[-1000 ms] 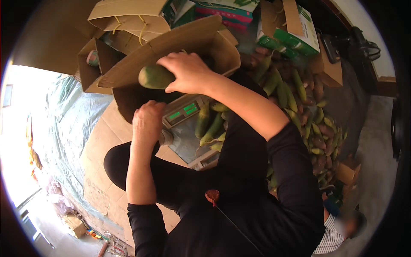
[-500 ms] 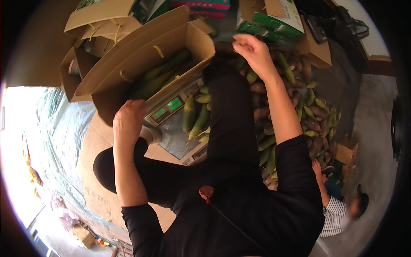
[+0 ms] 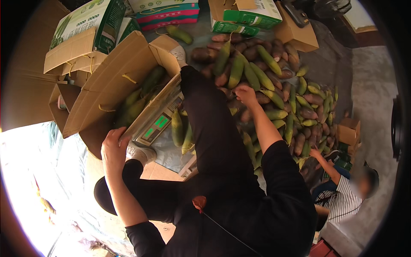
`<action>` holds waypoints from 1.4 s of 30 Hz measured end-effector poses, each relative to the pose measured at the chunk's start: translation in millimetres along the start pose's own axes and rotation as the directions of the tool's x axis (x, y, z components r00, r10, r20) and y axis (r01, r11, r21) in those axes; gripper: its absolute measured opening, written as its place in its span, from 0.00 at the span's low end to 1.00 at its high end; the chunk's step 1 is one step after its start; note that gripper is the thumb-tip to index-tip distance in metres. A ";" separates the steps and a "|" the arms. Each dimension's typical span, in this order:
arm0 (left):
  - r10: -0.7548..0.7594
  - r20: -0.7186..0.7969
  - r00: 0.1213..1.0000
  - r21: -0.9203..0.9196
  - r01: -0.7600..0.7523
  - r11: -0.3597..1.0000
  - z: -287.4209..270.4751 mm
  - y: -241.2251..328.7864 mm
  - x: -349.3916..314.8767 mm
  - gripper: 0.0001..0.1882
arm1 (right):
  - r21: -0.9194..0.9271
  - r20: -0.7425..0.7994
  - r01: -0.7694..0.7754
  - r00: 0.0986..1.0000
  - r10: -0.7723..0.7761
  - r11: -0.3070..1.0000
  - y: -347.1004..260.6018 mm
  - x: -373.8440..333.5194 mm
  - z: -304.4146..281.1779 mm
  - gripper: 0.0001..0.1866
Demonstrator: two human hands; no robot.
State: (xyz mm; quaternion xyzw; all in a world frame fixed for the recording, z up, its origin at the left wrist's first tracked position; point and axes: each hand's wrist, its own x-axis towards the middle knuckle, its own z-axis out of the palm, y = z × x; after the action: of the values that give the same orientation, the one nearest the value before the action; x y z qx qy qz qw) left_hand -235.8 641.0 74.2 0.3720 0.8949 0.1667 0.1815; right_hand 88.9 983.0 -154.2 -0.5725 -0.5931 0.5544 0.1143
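My left hand (image 3: pixel 114 147) is closed at the near corner of an open cardboard box (image 3: pixel 109 68), its fingers on the rim. Inside the box lie several long green radishes (image 3: pixel 130 112), partly in shadow. The box rests on a scale with a lit green display (image 3: pixel 156 125). My right hand (image 3: pixel 248 96) is low over a large pile of green radishes (image 3: pixel 236 71) and purple-brown ones (image 3: pixel 204 55). Its fingers are curled, and what they hold, if anything, is hidden. More green radishes (image 3: pixel 177 128) lie between the scale and my leg.
Green-and-white cartons (image 3: pixel 85 25) stand at the far left and far right (image 3: pixel 257 15). A red-and-teal box (image 3: pixel 169 15) is at the back, with a loose green radish (image 3: pixel 179 34) in front. A person in a striped shirt (image 3: pixel 347 199) reaches into the pile at lower right.
My right hand has come down and nearer to me, onto the pile. My left hand stays at the box corner. The view has shifted, showing more of the pile and the other person.
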 end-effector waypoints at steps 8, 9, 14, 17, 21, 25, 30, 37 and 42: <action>-0.023 0.038 0.999 -0.047 0.025 0.999 4.7 13.1 12.9 0.16 | -0.282 -0.119 0.107 0.982 -0.145 0.953 -19.9 74.4 41.1 0.11; -0.023 0.037 0.999 -0.046 0.024 0.999 5.5 14.6 15.1 0.16 | -0.328 -0.108 0.127 0.979 -0.171 0.936 -26.3 82.6 42.8 0.13; -0.038 0.025 0.999 -0.019 0.038 0.999 1.2 10.6 9.4 0.16 | -0.352 -0.014 0.168 0.983 -0.185 0.921 -93.9 60.6 81.0 0.13; -0.001 0.039 0.999 -0.057 0.003 0.998 3.9 13.6 12.4 0.16 | -0.444 0.009 0.173 0.982 -0.189 0.879 -104.5 69.4 74.0 0.12; 0.022 0.044 0.999 -0.068 -0.019 0.998 6.6 14.1 15.2 0.16 | -0.646 -0.055 0.286 0.908 -0.416 0.708 -93.8 89.6 64.2 0.12; 0.014 0.042 0.999 -0.071 -0.011 0.997 6.5 9.6 12.6 0.16 | -0.750 -0.059 0.244 0.901 -0.429 0.615 -96.1 89.5 46.8 0.12; 0.005 0.072 0.997 -0.037 -0.002 0.999 9.5 8.4 14.0 0.16 | -0.763 -0.325 -0.094 0.911 -0.254 0.640 -80.1 70.0 -4.2 0.18; 0.018 0.049 0.999 -0.035 -0.016 0.999 6.2 13.2 11.4 0.16 | -0.678 -0.392 -0.391 0.909 0.144 0.622 -24.5 29.9 -41.8 0.32; 0.017 0.047 0.999 -0.044 -0.015 0.999 8.6 13.7 10.9 0.16 | -0.741 -0.358 -0.485 0.871 0.337 0.465 -10.1 15.5 -33.3 0.37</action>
State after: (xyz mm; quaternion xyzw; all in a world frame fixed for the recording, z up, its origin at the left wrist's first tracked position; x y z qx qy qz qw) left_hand -230.8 659.5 70.4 0.3789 0.8835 0.1790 0.2094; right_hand 104.0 1015.8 -142.0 -0.7277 -0.6118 0.1824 -0.2507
